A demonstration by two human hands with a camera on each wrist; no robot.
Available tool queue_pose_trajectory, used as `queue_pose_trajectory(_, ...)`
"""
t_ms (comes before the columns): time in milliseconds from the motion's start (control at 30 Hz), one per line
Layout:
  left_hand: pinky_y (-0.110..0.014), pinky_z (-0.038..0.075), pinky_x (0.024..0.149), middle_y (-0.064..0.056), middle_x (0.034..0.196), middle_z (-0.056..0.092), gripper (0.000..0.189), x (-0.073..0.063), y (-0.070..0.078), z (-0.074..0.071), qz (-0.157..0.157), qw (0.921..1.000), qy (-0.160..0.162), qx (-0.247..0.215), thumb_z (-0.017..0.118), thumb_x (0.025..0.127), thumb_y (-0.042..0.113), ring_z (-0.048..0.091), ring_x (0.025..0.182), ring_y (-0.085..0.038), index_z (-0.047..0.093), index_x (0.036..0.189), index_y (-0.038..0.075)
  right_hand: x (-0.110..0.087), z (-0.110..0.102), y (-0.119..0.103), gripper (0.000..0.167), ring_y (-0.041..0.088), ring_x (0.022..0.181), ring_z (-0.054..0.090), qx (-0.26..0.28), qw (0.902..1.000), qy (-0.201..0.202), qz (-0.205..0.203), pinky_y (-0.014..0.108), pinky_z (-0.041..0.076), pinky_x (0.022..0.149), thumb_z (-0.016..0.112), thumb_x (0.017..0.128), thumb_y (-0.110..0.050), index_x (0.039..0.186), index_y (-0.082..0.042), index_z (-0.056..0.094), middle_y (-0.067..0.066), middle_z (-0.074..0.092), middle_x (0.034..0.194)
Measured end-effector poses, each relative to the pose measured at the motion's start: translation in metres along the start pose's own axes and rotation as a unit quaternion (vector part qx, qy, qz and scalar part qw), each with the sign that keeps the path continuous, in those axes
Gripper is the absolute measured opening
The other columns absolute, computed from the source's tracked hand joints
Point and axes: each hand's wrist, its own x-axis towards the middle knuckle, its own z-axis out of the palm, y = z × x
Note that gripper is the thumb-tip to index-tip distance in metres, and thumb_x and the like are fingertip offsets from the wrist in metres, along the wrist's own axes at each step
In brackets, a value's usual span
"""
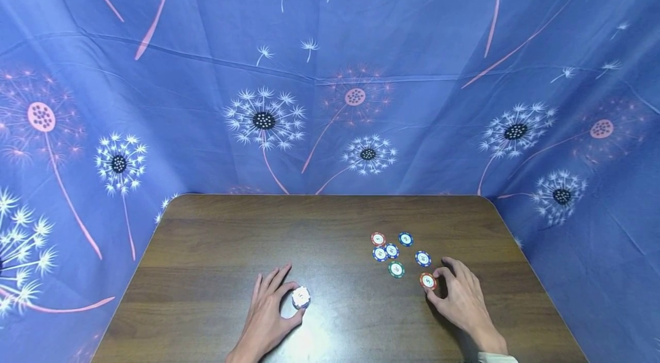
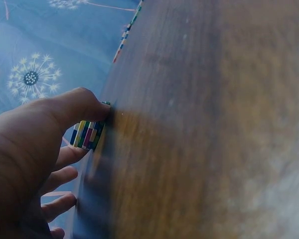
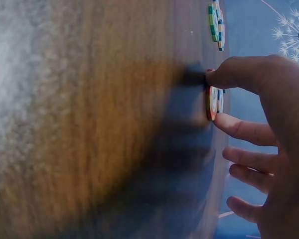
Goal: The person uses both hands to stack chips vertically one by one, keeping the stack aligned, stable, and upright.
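My left hand holds a short stack of poker chips between thumb and index finger, its other fingers spread. From the side, the stack shows edges in several colours, partly covered by the thumb. Over on the right, a red poker chip sits between the thumb and index finger of my right hand. In the right wrist view the thumb and index fingertip meet opposite edges of this red chip.
Beyond the right hand lie a green chip, a blue chip, another blue chip and a red chip near two touching blue chips. Blue dandelion-print cloth hangs around the wooden table.
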Motion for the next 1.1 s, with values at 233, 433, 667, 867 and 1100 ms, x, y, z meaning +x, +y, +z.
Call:
queue_pose_trajectory(233,-0.072,0.024,0.123,-0.011,0.156,0.058,0.041,0.000,0.000,0.000,-0.005,1.0000,-0.008,-0.002,0.094,0.072,0.031,0.050,0.144,-0.043,0.076,0.107,0.020,0.002,0.006,0.005,0.037,0.047,0.128,0.055,0.009,0.9998,0.015,-0.011,0.065,0.043,0.100,0.091,0.062,-0.027,0.085,-0.014,0.065,0.026,0.063,0.135)
queue_pose_trajectory(433,-0.072,0.024,0.122,-0.011,0.156,0.058,0.040,0.000,0.000,0.000,-0.004,1.0000,-0.009,-0.001,0.093,0.073,0.030,0.050,0.144,-0.042,0.076,0.107,0.021,0.003,0.011,0.010,0.039,0.052,0.132,0.052,-0.003,0.9999,0.011,-0.012,0.068,0.041,0.102,0.091,0.062,-0.032,0.082,-0.016,0.061,0.028,0.059,0.141)
queue_pose_trajectory(667,-0.072,0.024,0.123,-0.010,0.157,0.057,0.041,0.000,0.000,0.001,-0.006,0.9999,-0.011,-0.001,0.093,0.073,0.031,0.050,0.145,-0.042,0.076,0.108,0.021,0.002,0.012,0.010,0.039,0.058,0.134,0.050,-0.008,0.9998,0.010,-0.012,0.072,0.041,0.105,0.091,0.062,-0.034,0.082,-0.018,0.061,0.030,0.055,0.148)
queue_pose_trajectory(867,-0.072,0.024,0.122,-0.011,0.156,0.058,0.040,0.001,0.000,0.000,-0.001,1.0000,-0.008,0.001,0.093,0.073,0.030,0.050,0.144,-0.043,0.075,0.107,0.021,0.000,0.013,0.006,0.039,0.055,0.132,0.053,0.000,0.9989,0.030,-0.036,0.069,0.043,0.105,0.091,0.060,-0.035,0.081,-0.020,0.061,0.030,0.057,0.146)
queue_pose_trajectory(1100,-0.072,0.026,0.122,-0.012,0.155,0.059,0.041,0.000,0.001,-0.001,0.006,1.0000,-0.002,0.002,0.094,0.072,0.030,0.051,0.143,-0.043,0.075,0.106,0.020,0.007,0.009,-0.003,0.036,0.056,0.133,0.053,0.008,0.9970,0.041,-0.065,0.072,0.044,0.102,0.086,0.064,-0.037,0.079,-0.017,0.061,0.029,0.060,0.146)
